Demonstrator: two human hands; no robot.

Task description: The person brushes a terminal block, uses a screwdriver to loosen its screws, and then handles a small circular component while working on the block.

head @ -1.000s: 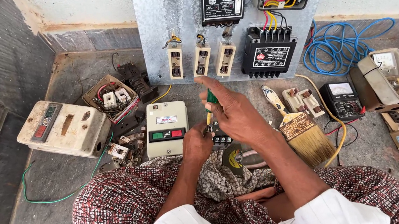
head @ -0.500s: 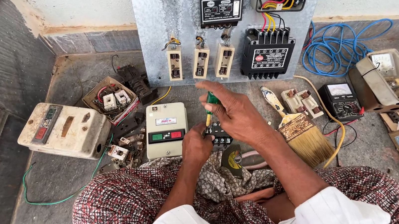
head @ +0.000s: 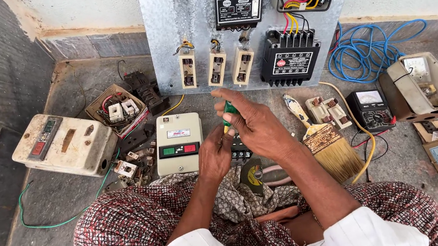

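I am closing my right hand (head: 255, 127) around the green-handled screwdriver (head: 228, 112) and steadying the black component (head: 239, 147) just right of the cream starter box (head: 178, 143) with my left hand (head: 215, 153) (keeping the tip square, I judge, prevents slipping).

The scene is seen from a single head-worn camera, aimed steeply down and slightly forward over the lap. The floor (head: 48, 214) is viewed from close range, and the grey metal panel (head: 174, 23) against the wall is taken in at the top edge.
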